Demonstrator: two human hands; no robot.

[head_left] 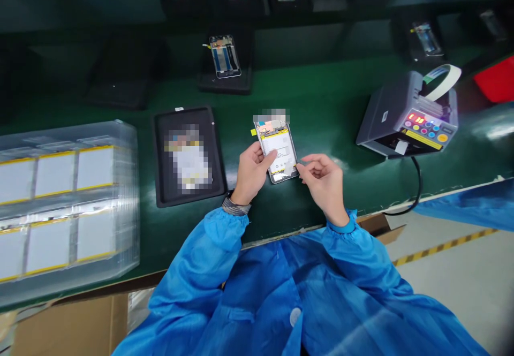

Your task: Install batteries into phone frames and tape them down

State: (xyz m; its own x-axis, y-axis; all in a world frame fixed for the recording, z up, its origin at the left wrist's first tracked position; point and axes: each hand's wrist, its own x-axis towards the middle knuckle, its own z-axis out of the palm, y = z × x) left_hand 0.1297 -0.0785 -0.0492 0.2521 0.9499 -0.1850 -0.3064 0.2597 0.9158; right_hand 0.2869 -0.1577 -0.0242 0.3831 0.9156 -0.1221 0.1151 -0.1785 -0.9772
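My left hand point(251, 174) grips the lower left side of a silver phone frame point(277, 150), which holds a white, yellow-edged battery and is tilted up off the green bench. My right hand point(323, 182) sits beside the frame's lower right corner, its fingers lightly curled, with nothing visible in them. A small pale tab point(288, 169) lies on the frame near those fingertips. The top of the frame is blurred out. Next to it, a black mat point(160, 152) carries another blurred phone point(190, 158).
A clear plastic tray of batteries point(68, 206) fills the bench's left side. To the right stands a grey electronic tape dispenser point(407, 115) with a lit display. Phone frames on black mats point(225, 59) line the back, near a red bin point(496, 80). Cardboard point(68, 329) lies below the bench edge.
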